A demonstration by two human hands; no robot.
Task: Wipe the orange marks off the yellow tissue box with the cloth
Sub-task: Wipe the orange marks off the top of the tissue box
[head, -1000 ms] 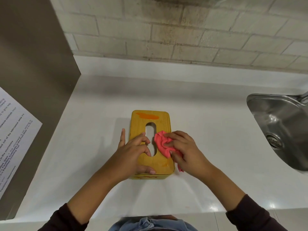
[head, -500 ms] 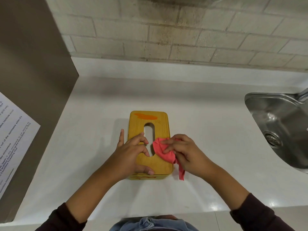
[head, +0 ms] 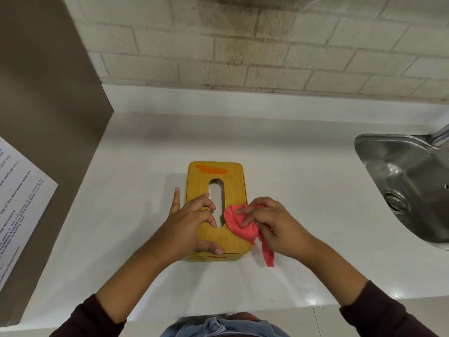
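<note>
Right hand pinches the bunched pink cloth onto the near-right lid of the yellow tissue box, one tail hanging off the edge. Left hand is spread flat on the lid's left half, thumb hooked over the near edge, gripping nothing else. Box sits mid-countertop. Orange mark shows at its far end. Steel sink well right.

tissue box on counter, sink far right

Yellow tissue box, orange marks, pink cloth
</note>
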